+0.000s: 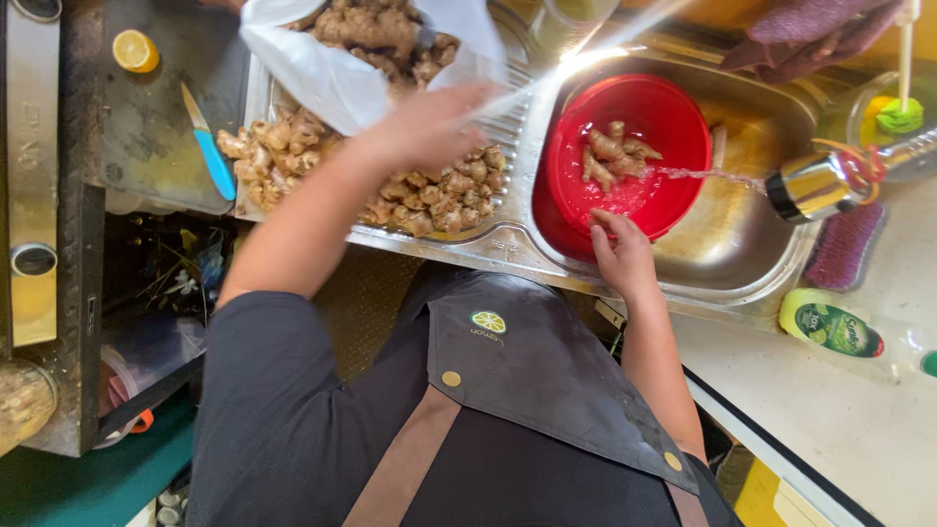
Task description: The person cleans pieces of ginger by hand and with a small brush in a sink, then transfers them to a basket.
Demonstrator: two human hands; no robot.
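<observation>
ginger everywhere on this steel drainboard, a knobbly beige heap of ginger roots spread across the ribbed metal. your left hand is over that heap, reaching toward the white plastic bag that sits at the far end with more ginger spilling from its mouth; it's blurred, so you can't tell whether the fingers are clenched on anything. your right hand rests on the near rim of the round red plastic bowl, fingers loosely curled on the edge, grasping the bowl and nothing else. the bowl sits in the stainless sink basin, with a few pieces of ginger lying in water inside it. a chrome tap spout pours a thin stream into the bowl. off to the side, a blue-handled knife and a halved lemon lie on a dark tray, well apart from both hands.
</observation>
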